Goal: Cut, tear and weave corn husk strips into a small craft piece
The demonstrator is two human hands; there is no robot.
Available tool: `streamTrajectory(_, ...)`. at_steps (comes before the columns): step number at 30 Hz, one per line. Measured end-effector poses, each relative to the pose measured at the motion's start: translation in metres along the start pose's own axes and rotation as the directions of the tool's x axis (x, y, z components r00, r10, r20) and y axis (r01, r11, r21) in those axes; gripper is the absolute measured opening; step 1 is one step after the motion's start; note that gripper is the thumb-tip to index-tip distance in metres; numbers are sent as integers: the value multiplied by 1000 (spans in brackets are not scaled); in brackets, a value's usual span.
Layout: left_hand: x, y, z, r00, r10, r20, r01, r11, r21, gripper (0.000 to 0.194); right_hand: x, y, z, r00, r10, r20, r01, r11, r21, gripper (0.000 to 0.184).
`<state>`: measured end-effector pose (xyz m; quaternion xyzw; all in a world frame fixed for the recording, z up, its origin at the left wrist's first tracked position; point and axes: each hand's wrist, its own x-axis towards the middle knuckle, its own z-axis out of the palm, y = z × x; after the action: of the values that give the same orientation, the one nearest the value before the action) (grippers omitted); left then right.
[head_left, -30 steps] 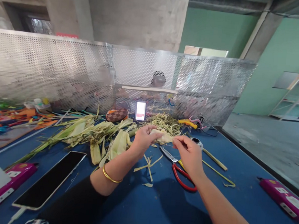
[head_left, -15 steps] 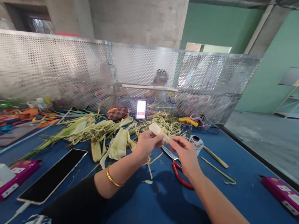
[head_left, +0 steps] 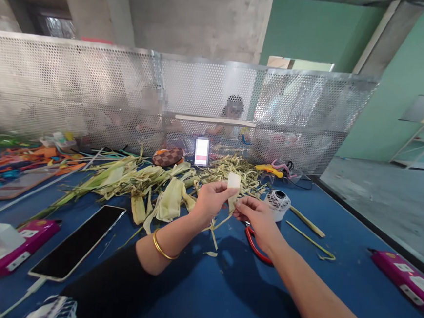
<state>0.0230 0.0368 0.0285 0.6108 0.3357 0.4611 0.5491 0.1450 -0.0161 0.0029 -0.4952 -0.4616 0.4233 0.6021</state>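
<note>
A pale piece of corn husk (head_left: 233, 182) stands upright between my two hands above the blue table. My left hand (head_left: 210, 202) pinches it from the left, thumb and fingers pressed together. Lower down, my right hand (head_left: 257, 216) closes thumb and fingertips on the narrow end of the same piece. Partly under my right hand lie red-handled scissors (head_left: 254, 245), their blades hidden now. Beside that hand stands a spool of white thread (head_left: 278, 203). Thin husk strips (head_left: 213, 235) lie on the table below my hands.
Corn husks (head_left: 170, 200) and a heap of shredded husk (head_left: 238, 168) spread behind my hands. A charging phone (head_left: 80, 242) lies left, near a purple power strip (head_left: 25, 247); another purple strip (head_left: 404, 277) lies far right. A perforated metal screen (head_left: 210, 90) stands behind, two people beyond it.
The husk piece has turned from leaning left to nearly upright. My right hand has moved slightly lower and left, covering the scissor blades. The view has shifted a little.
</note>
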Motion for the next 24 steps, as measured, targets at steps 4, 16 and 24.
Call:
streamTrajectory(4,6,-5,-2,998,16,-69,-17,1000,-15,14,-2,2,2,978,-208,17,206,949,-237,22)
streamTrajectory(16,22,-1,-17,968,-183,-174,179,983,-37,18,-10,-32,-33,710,181,681,-2,967,-255,21)
streamTrajectory(24,3,5,-3,973,-220,65,220,975,14,20,25,-7,-40,915,-299,-272,220,933,-285,50)
